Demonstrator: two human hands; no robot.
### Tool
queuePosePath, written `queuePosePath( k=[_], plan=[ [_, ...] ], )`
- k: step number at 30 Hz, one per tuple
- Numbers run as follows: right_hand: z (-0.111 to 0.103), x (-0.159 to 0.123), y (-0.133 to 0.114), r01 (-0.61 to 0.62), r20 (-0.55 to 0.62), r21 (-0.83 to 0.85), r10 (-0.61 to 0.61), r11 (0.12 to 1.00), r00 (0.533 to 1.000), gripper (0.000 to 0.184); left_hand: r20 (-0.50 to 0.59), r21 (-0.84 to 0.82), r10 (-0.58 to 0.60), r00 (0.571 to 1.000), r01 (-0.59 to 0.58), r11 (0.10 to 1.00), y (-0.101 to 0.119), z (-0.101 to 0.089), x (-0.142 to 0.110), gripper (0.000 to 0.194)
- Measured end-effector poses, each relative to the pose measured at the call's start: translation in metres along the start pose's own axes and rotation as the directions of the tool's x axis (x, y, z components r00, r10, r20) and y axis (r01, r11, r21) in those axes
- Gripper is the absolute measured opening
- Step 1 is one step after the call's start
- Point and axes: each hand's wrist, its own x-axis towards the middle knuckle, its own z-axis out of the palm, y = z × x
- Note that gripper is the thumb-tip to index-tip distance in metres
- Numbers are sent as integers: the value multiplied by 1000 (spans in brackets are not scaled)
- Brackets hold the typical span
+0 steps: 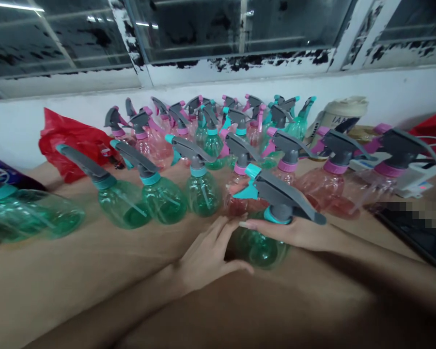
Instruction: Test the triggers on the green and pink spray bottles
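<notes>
Closely, both hands surround a green bottle.

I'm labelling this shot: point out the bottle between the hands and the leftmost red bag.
Bottle [263, 248]: head view, on its green body.
Red bag [66, 149]: head view, on its crumpled side.

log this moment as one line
right hand: holding round translucent green plastic spray bottle near neck | left hand: cupped beside its body | behind: translucent pink plastic spray bottles
</notes>
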Motion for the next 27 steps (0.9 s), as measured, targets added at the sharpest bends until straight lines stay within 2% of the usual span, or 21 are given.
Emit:
queuePosePath(
  k=[4,11,15,20,27],
  plan=[
    [1,0,0,-19,-3,-13,19,1000,1000,45,106,70,24,994,-31,997,-10,0,-2,83],
    [-5,-3,-2,-19,-92,54,24,998,995,34,177,157,140,974,-169,973,-10,-5,-5,67],
    [-5,-3,-2,-30,-127,13,32,999,991,32,160,168,179,971,-205,964,-11,-6,-6,62],
    [-2,-3,-3,-59,-69,3,59,998,996,33,156,191,193,969,-221,956,-12,-5,-6,61],
    [-3,-2,-8,-100,-131,16,101,995,986,20,144,176,174,974,-198,964,-12,-4,-5,58]
  ],
)
